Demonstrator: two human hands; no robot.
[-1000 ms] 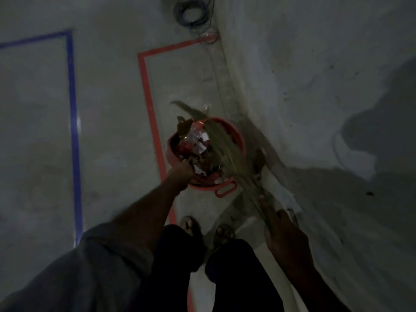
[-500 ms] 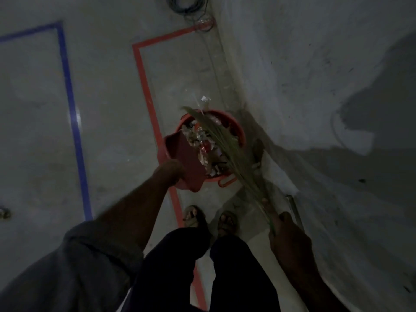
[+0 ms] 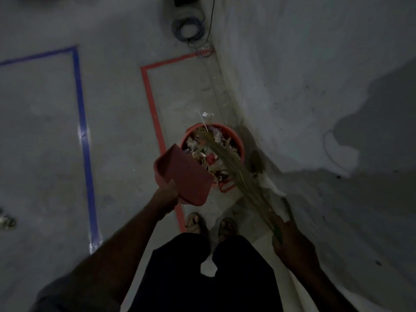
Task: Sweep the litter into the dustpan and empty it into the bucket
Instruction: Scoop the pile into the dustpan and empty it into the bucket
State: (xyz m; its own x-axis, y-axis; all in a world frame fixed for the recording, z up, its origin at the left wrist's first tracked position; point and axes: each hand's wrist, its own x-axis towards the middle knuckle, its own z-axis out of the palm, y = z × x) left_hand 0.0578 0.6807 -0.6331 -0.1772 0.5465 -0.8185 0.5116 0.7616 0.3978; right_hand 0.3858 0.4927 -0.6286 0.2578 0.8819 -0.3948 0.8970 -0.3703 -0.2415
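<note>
Dustpan (image 3: 183, 176), now emptied, is swinging back and left off the bucket (image 3: 238, 140), the left hand (image 3: 167, 195) gripping its near edge; the right hand (image 3: 290, 239) is clenching the broom (image 3: 234, 167), bristles lying over the heaped litter (image 3: 202, 149). Light, stiff plastic, it is looking easiest held by that rear rim. Nearby: red tape (image 3: 150, 102), blue tape (image 3: 82, 122), coiled cable (image 3: 188, 29), and the wall (image 3: 315, 75) crowding the bucket's right side.
</note>
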